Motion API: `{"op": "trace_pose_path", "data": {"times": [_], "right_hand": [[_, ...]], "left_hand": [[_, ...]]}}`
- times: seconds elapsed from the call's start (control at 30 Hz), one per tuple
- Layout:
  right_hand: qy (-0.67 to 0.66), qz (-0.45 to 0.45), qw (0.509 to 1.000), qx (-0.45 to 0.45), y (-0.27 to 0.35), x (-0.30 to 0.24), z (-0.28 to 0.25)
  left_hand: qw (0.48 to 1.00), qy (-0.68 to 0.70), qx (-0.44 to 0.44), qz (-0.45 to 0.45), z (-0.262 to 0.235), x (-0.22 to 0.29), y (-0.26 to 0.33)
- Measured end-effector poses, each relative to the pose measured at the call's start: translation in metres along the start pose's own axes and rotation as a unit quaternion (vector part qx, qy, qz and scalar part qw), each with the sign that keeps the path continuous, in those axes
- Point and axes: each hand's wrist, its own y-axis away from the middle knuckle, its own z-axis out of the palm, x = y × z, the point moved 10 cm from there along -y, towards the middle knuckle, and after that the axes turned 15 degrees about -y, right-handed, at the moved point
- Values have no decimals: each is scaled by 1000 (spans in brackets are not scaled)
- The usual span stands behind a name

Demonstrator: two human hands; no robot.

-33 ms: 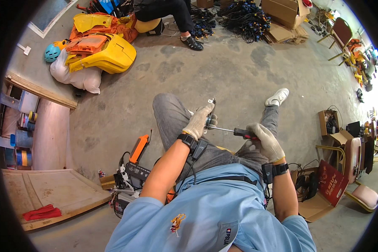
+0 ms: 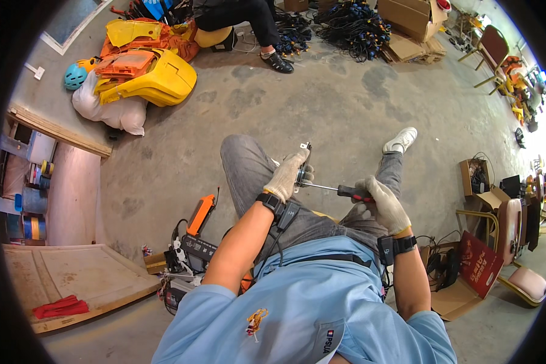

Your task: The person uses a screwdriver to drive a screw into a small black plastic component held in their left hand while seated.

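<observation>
Screwdriver (image 2: 354, 193) in the right hand (image 2: 383, 205), a worker sits over a bare concrete floor (image 2: 321, 100), meeting a small dark part (image 2: 301, 174) held in the left hand (image 2: 290, 173). Both hands wear pale knitted gloves. The right one is closed around the rear of the black-and-red handle, fingers curled over it; the left is wrapped around the part, whose upper end, with a bright metal tab (image 2: 304, 145), rises beyond the fingers. The steel shaft runs nearly level to the part's lower end, though the exact contact at the tip is too small to make out. Tool and part are above the worker's lap, between the knees of gray trousers (image 2: 249, 176).

At the worker's left, an orange device (image 2: 201, 215) with a thin antenna lies near other gear on the floor. Farther left, a red cloth (image 2: 60, 307) rests on a wooden panel (image 2: 118, 267). To the right, an opened carton with a red flap (image 2: 479, 265) stands beside a chair. In the background, yellow and orange plastic shells (image 2: 164, 79) lie over a white sack (image 2: 124, 114), near a seated co-worker's dark-trousered leg (image 2: 258, 24); tangled cables (image 2: 361, 27) are heaped beside cardboard boxes (image 2: 403, 18).
</observation>
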Motion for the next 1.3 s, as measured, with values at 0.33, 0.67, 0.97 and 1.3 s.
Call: {"op": "trace_pose_path", "data": {"times": [0.33,0.67,0.97,1.3], "right_hand": [[50,-91,994,-21,-12,-6,-15],[151,-43,987,35,-6,-11,-9],[0,-92,996,-18,-10,-7,-10],[3,-82,996,-21,-13,-5,-15]], "left_hand": [[1000,-5,5,-4,1,1,1],[1000,10,1,-4,5,5,5],[1000,-1,-10,3,2,2,0],[1000,6,-5,-3,3,2,2]]}}
